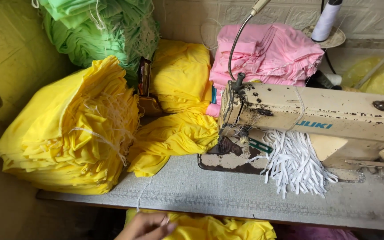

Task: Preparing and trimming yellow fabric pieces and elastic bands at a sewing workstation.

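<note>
Yellow cloth (pixel 227 229) under one hand (pixel 147 226), fingers seemingly pinched shut on it.

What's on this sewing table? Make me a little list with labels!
machine: cream sewing machine, worn and stained
white strips: elastic bundle under the machine arm
yellow cloth: big stack at left, more beside the machine
green cloth: pile at back left
pink cloth: folded pile behind the machine
thread: white spool
hand: one hand at the table edge, on yellow cloth; which hand is unclear
</note>
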